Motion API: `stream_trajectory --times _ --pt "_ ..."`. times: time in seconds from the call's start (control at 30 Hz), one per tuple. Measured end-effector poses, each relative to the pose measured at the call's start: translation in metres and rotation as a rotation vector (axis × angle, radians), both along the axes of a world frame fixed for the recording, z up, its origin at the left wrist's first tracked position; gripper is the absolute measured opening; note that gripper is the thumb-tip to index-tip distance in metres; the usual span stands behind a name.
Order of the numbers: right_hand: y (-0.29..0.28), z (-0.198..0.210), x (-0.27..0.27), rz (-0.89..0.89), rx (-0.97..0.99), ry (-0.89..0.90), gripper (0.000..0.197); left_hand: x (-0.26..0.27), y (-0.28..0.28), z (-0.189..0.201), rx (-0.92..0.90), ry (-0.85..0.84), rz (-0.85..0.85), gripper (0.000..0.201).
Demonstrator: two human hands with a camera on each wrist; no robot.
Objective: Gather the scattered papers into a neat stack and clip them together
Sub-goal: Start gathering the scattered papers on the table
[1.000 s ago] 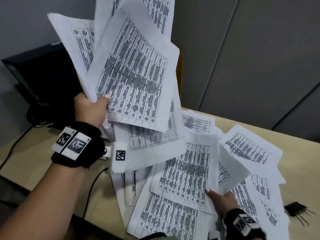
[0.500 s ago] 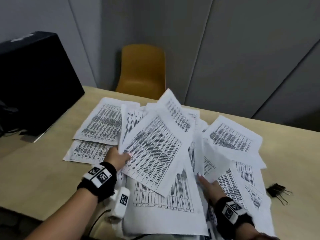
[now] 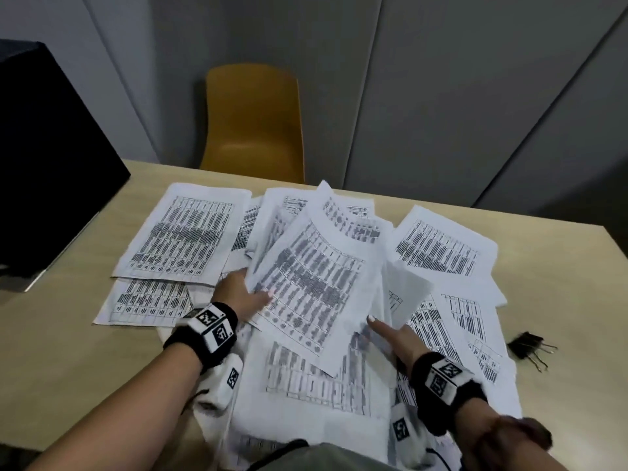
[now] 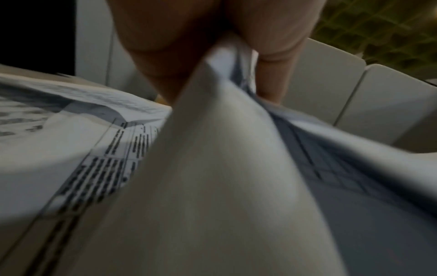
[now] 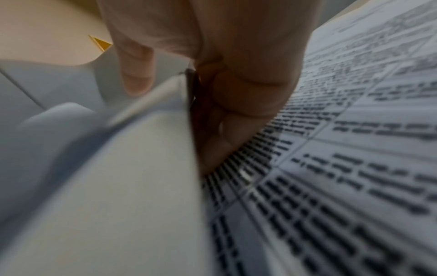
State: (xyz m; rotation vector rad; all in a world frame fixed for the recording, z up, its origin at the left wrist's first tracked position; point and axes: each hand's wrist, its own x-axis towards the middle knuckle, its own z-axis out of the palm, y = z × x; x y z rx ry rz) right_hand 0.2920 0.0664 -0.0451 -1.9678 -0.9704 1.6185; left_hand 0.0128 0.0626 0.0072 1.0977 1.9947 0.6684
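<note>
Several printed sheets (image 3: 180,236) lie fanned and overlapping on the beige table (image 3: 64,338). My left hand (image 3: 249,294) grips the left edge of a bundle of papers (image 3: 306,283), thumb on top and fingers hidden beneath. The left wrist view shows those papers (image 4: 224,168) pinched between thumb and fingers (image 4: 272,74). Right of centre, my right hand (image 3: 387,329) pinches a curled sheet (image 3: 406,294) that stands up from the pile. In the right wrist view that sheet (image 5: 141,168) is held against my fingers (image 5: 236,104). Black binder clips (image 3: 528,345) lie on the table to the right, apart from both hands.
A black monitor (image 3: 44,158) stands at the table's left. A yellow chair (image 3: 253,120) sits behind the far edge against grey wall panels. Bare tabletop shows at the left front and at the far right around the clips.
My left hand has brought the raised bundle of sheets down from in front of the camera onto the pile. My right hand stays low, holding the curled sheet.
</note>
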Motion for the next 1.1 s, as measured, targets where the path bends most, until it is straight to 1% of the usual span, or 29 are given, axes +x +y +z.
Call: stream_trajectory --times 0.03,0.07,0.1,0.13,0.2,0.23,0.27,0.33,0.4,0.47,0.53,0.67,0.7,0.73,0.77,0.8,0.87,0.9,0.93,0.97,1.03,1.07,1.1 --pt "0.000 -0.006 0.000 -0.012 -0.006 -0.002 0.104 0.002 -0.001 -0.003 -0.059 -0.027 -0.083 0.029" --pt "-0.001 -0.008 0.000 -0.011 0.005 0.008 0.117 0.004 -0.003 -0.008 -0.104 -0.068 -0.135 0.037" --pt "-0.003 -0.007 -0.001 -0.007 0.012 0.007 0.113 0.005 -0.003 -0.013 -0.120 -0.107 -0.140 0.045" --pt "-0.006 -0.001 -0.004 0.009 0.020 -0.005 0.095 0.004 -0.004 -0.016 -0.096 -0.160 -0.082 0.048" --pt "-0.009 -0.002 -0.004 -0.001 0.072 -0.026 0.054 0.003 -0.005 -0.018 -0.030 -0.229 0.112 0.036" --pt "-0.011 -0.004 -0.003 -0.011 0.086 -0.041 0.046 0.001 -0.006 -0.019 -0.008 -0.211 0.169 0.031" --pt "-0.013 -0.003 -0.004 -0.017 0.102 -0.044 0.045 -0.002 -0.006 -0.022 -0.026 -0.165 0.147 0.031" --pt "-0.014 -0.003 -0.003 -0.025 0.109 -0.011 0.045 -0.003 -0.010 -0.028 -0.094 -0.074 -0.001 0.036" --pt "-0.013 -0.002 -0.004 -0.020 0.106 0.026 0.039 0.003 -0.015 -0.031 -0.133 -0.031 -0.106 0.039" --pt "-0.014 0.002 -0.006 -0.006 0.128 0.026 0.028 0.008 -0.018 -0.033 -0.136 -0.021 -0.128 0.039" --pt "-0.015 0.003 -0.008 -0.036 0.162 0.038 0.020 0.008 -0.019 -0.032 -0.131 -0.003 -0.134 0.039" --pt "-0.011 0.011 0.001 -0.181 0.249 0.139 0.017 -0.006 -0.019 -0.024 -0.198 -0.024 -0.181 0.033" --pt "-0.009 0.014 0.005 -0.206 0.266 0.162 0.013 -0.008 -0.020 -0.022 -0.206 -0.080 -0.180 0.030" --pt "-0.007 0.019 0.009 -0.207 0.280 0.167 0.016 -0.009 -0.022 -0.019 -0.204 -0.156 -0.154 0.029" --pt "-0.006 0.024 0.012 -0.194 0.295 0.158 0.023 -0.010 -0.024 -0.016 -0.185 -0.235 -0.110 0.030" --pt "-0.005 0.029 0.013 -0.178 0.313 0.158 0.026 -0.011 -0.024 -0.016 -0.146 -0.293 -0.061 0.037" --pt "-0.007 0.038 0.015 -0.114 0.351 0.157 0.026 -0.013 -0.023 -0.010 -0.053 -0.288 -0.012 0.061" --pt "-0.010 0.039 0.014 -0.061 0.357 0.132 0.031 -0.013 -0.023 -0.007 -0.016 -0.292 0.003 0.070" --pt "-0.015 0.042 0.013 -0.001 0.338 0.094 0.039 -0.013 -0.022 -0.003 0.020 -0.350 0.021 0.077" --pt "-0.021 0.045 0.011 0.039 0.289 0.073 0.045 -0.011 -0.023 0.002 0.036 -0.467 0.050 0.083" --pt "-0.030 0.048 0.008 0.080 0.211 0.086 0.048 -0.008 -0.028 0.005 0.029 -0.697 0.100 0.104" --pt "-0.033 0.049 0.005 0.098 0.187 0.096 0.046 -0.008 -0.031 0.004 0.007 -0.743 0.122 0.107" --pt "-0.035 0.049 0.004 0.120 0.163 0.096 0.044 -0.006 -0.034 0.005 -0.018 -0.754 0.116 0.098"
